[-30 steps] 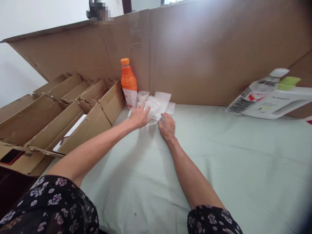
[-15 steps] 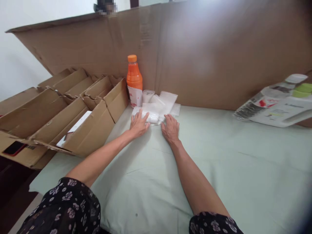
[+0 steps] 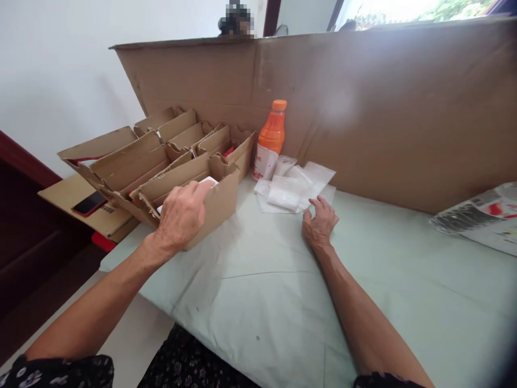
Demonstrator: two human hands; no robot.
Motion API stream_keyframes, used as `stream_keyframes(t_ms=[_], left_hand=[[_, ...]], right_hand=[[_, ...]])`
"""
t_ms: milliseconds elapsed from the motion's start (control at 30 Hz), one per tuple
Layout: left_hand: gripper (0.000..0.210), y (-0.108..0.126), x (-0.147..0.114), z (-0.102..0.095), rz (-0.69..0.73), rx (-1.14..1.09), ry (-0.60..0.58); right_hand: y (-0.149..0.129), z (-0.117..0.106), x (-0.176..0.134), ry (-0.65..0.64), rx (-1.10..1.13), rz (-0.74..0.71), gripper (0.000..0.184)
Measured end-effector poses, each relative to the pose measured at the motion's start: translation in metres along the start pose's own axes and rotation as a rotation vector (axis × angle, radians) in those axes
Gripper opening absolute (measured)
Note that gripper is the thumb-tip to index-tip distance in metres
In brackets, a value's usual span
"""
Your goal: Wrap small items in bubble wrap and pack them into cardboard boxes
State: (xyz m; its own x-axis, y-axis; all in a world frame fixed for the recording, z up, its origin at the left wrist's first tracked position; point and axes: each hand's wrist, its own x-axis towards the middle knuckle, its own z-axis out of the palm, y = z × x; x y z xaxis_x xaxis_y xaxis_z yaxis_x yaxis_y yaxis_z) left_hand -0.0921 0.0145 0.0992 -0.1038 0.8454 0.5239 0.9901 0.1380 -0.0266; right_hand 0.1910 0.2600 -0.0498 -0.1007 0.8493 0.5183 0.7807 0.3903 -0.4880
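My left hand reaches over the near flap of an open cardboard box, fingertips touching a white item inside it; whether it grips the item I cannot tell. My right hand rests on the pale green cloth with fingers loosely spread, holding nothing, just in front of a pile of clear plastic bags. An orange bottle with an orange cap stands upright behind the bags, against the cardboard wall.
Several open cardboard boxes sit in a row at the left. A tall cardboard sheet walls off the back. A dark phone lies on a flat cardboard piece at far left. Printed plastic packaging lies at the right edge.
My left hand left the plastic bags and moved left to the near cardboard box. My right hand drew back slightly from the bags. The view swung left.
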Motion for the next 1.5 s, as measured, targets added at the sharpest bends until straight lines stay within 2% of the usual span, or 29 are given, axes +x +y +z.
stream_keyframes(t_ms=[100, 167, 200, 267, 333, 433, 500, 567, 633, 700, 833, 967, 1067, 1167, 1233, 1333, 1433, 1500], left_hand=[[0.049, 0.002, -0.032, -0.020, 0.206, -0.155, 0.095], [0.050, 0.000, -0.060, -0.037, 0.270, -0.246, 0.168], [0.051, -0.002, -0.076, -0.043, 0.251, -0.279, 0.220], [0.054, -0.009, -0.106, -0.045, 0.093, -0.327, 0.323], [0.054, -0.018, -0.133, -0.031, -0.163, -0.402, 0.355], [0.068, -0.032, -0.153, 0.013, -0.489, -0.651, 0.224], [0.076, -0.036, -0.149, 0.042, -0.639, -0.872, 0.118], [0.075, -0.032, -0.136, 0.063, -0.747, -1.080, 0.047], [0.067, -0.023, -0.122, 0.074, -0.811, -1.223, 0.016], [0.060, -0.012, -0.112, 0.078, -0.839, -1.274, 0.016], [0.062, 0.013, -0.097, 0.084, -0.803, -1.308, -0.052], [0.059, 0.038, -0.068, 0.102, -0.709, -1.327, -0.119], [0.054, 0.051, -0.049, 0.120, -0.654, -1.344, -0.067], [0.048, 0.055, -0.047, 0.134, -0.660, -1.343, 0.029], [0.045, 0.055, -0.052, 0.142, -0.708, -1.326, 0.056], [0.048, 0.052, -0.063, 0.151, -0.778, -1.272, 0.071], [0.052, 0.045, -0.071, 0.158, -0.815, -1.150, 0.067], [0.053, 0.039, -0.076, 0.163, -0.831, -1.061, 0.021]], right_hand=[[-0.013, -0.015, -0.019, 0.009, 0.145, -0.073, 0.044], [-0.021, -0.030, -0.038, -0.072, 0.267, -0.150, 0.042], [-0.026, -0.038, -0.050, -0.135, 0.323, -0.174, 0.041], [-0.034, -0.054, -0.075, -0.268, 0.424, -0.179, 0.038], [-0.043, -0.069, -0.101, -0.369, 0.498, -0.157, 0.034], [-0.058, -0.087, -0.134, -0.456, 0.555, -0.151, 0.031], [-0.069, -0.094, -0.148, -0.507, 0.579, -0.159, 0.035], [-0.080, -0.096, -0.154, -0.557, 0.600, -0.147, 0.040], [-0.088, -0.096, -0.156, -0.598, 0.617, -0.117, 0.043], [-0.091, -0.095, -0.155, -0.606, 0.636, -0.097, 0.046], [-0.079, -0.098, -0.145, -0.556, 0.621, -0.026, 0.052], [-0.054, -0.102, -0.128, -0.502, 0.567, 0.098, 0.044], [-0.037, -0.105, -0.113, -0.498, 0.583, 0.137, 0.040], [-0.019, -0.100, -0.089, -0.549, 0.576, 0.076, 0.037], [-0.008, -0.090, -0.064, -0.520, 0.478, -0.006, 0.038], [0.000, -0.063, -0.016, -0.436, 0.282, -0.160, 0.044], [-0.007, -0.028, 0.027, -0.454, 0.131, -0.285, 0.044], [-0.013, -0.009, 0.045, -0.474, 0.059, -0.328, 0.037]])
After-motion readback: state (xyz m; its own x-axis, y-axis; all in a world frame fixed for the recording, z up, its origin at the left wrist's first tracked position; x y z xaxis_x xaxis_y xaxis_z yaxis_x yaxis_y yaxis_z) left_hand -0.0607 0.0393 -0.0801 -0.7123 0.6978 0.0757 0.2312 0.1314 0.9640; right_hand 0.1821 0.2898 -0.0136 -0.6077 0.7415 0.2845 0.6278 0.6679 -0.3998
